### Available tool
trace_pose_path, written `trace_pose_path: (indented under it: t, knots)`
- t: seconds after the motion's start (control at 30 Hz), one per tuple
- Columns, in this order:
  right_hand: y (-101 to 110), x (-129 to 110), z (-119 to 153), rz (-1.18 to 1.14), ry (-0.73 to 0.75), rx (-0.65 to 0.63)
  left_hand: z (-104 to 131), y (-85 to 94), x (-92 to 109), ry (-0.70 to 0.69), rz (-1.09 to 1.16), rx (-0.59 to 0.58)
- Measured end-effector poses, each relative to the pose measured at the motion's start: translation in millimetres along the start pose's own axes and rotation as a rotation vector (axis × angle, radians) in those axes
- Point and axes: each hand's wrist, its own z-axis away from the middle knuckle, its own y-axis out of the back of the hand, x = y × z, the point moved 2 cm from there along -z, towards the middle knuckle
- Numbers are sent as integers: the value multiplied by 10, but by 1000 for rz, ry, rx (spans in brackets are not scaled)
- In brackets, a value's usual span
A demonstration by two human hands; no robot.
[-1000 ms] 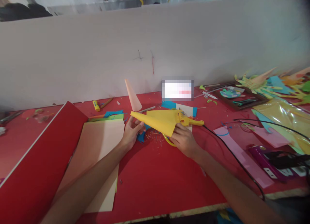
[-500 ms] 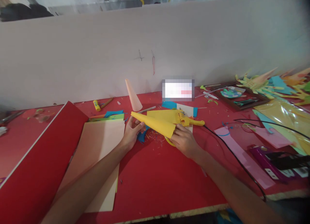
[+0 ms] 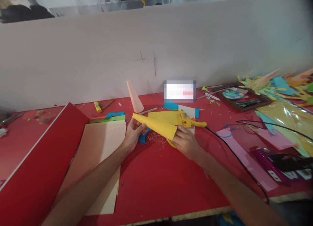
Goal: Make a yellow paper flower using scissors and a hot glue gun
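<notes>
A yellow paper cone (image 3: 156, 127) lies sideways between my hands, its narrow tip to the left. My left hand (image 3: 134, 133) grips it near the tip, thumb on the near side. At the wide end, my right hand (image 3: 187, 140) is closed on the rim, with some fingertips hidden by the paper. Behind the cone lie a flat yellow paper piece (image 3: 168, 115) and a yellow glue gun (image 3: 190, 121) with a black cord. A pale peach paper cone (image 3: 134, 97) stands upright beyond my left hand.
Peach paper sheets (image 3: 105, 148) lie on the left beside a raised red board (image 3: 46, 151). Toward the right are a dark tray (image 3: 244, 104) of tools, pink paper strips (image 3: 244, 157) and a purple box (image 3: 274, 165). A white partition (image 3: 97, 56) closes off the back.
</notes>
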Motion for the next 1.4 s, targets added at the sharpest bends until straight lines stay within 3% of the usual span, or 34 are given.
trace_pose_path:
  t: [0.47, 0.63, 0.73, 0.93, 1.13, 1.4]
  knots:
    - [-29, 6, 34, -30, -47, -15, -1, 3, 5, 0, 6, 5]
    - [-37, 3, 41, -108, -93, 36, -5, 13, -19, -16, 28, 3]
    - [-10, 16, 30, -201, -239, 67, -24, 43, -33, -43, 55, 53]
    - [49, 152, 29, -488, -714, 130, -73, 141, -27, -142, 35, 263]
    - [27, 227, 9, -890, -966, 220, -50, 88, 0, -142, -19, 184]
    - [25, 260, 25, -951, -1055, 290, -38, 63, 0, -132, -22, 106]
